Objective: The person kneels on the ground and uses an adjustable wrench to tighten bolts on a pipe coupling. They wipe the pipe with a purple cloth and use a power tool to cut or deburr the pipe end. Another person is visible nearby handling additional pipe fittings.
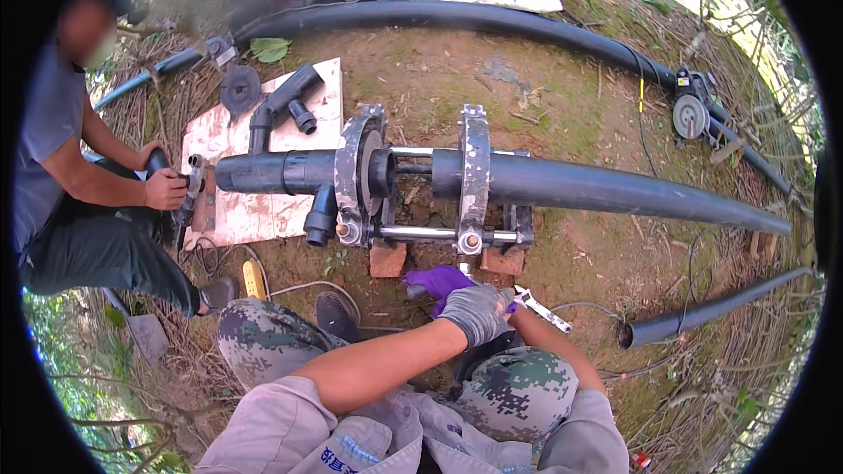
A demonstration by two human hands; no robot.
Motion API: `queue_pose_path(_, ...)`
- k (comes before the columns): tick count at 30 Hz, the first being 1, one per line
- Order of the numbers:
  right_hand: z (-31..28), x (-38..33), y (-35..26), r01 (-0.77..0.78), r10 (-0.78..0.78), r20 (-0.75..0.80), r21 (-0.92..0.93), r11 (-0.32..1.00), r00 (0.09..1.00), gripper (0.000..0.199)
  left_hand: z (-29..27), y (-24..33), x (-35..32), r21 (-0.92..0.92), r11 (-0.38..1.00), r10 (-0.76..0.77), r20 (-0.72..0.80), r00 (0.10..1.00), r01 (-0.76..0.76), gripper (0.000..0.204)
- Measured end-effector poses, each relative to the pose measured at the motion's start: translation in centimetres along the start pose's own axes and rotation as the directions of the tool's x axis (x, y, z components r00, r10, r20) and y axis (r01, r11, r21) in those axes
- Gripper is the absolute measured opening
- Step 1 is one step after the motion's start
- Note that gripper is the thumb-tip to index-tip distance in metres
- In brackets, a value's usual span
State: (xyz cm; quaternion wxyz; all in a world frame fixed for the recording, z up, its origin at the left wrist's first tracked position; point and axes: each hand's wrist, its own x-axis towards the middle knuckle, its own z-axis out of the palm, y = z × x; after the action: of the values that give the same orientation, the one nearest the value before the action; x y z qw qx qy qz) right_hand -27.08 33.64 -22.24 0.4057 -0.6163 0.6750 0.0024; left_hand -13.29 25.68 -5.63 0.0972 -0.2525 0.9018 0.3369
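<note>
My left hand (pixel 476 316), in a grey glove, is closed in front of the pipe clamping frame, its fingertips against my right hand (pixel 509 300). What it grips is hidden. The right hand is mostly covered, so its fingers do not show. A crumpled purple cloth or glove (pixel 436 284) lies just beyond the left hand. Beside my right wrist is a silvery wrench-like tool (pixel 546 312); whether it is held is unclear. Ahead, a left ring clamp (pixel 348 149) surrounds a black branched pipe fitting (pixel 272 173), and a right ring clamp (pixel 475 145) a long black pipe (pixel 606 189). A gap separates their ends.
At left a person (pixel 66 140) crouches, both hands on a black tool. Fittings lie on a wooden board (pixel 255 215). Bricks (pixel 387 260) support the frame. Behind runs a long pipe (pixel 457 14); an angle grinder (pixel 691 112) is at right. A short pipe (pixel 702 312) and cables lie nearby.
</note>
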Motion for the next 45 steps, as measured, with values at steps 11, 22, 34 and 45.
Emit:
queue_pose_path(11,-15.5,-11.1,-9.7,0.183,-0.423,0.383,0.526,0.831,0.821,0.08,-14.3,0.0,-12.3,-0.596,0.803,-0.151,-0.197,0.969,0.004,0.063)
queue_pose_path(22,-20.1,-4.3,-23.9,0.581,-0.048,-0.61,0.724,0.371,0.791,0.041,-22.9,-8.2,-8.7,-0.215,0.956,-0.053,-0.796,0.603,-0.2,0.049)
queue_pose_path(34,-13.9,12.5,-26.1,0.283,-0.104,-0.873,0.04,0.958,0.477,0.04,-20.2,-19.4,-0.1,-0.246,0.968,-0.237,-0.805,0.544,0.057,0.042)
queue_pose_path(45,-9.6,9.1,-25.3,0.31,0.228,-0.899,0.353,0.883,0.374,0.056,-19.9,-19.4,-0.4,-0.287,0.957,-0.223,-0.819,0.529,-0.042,0.041)
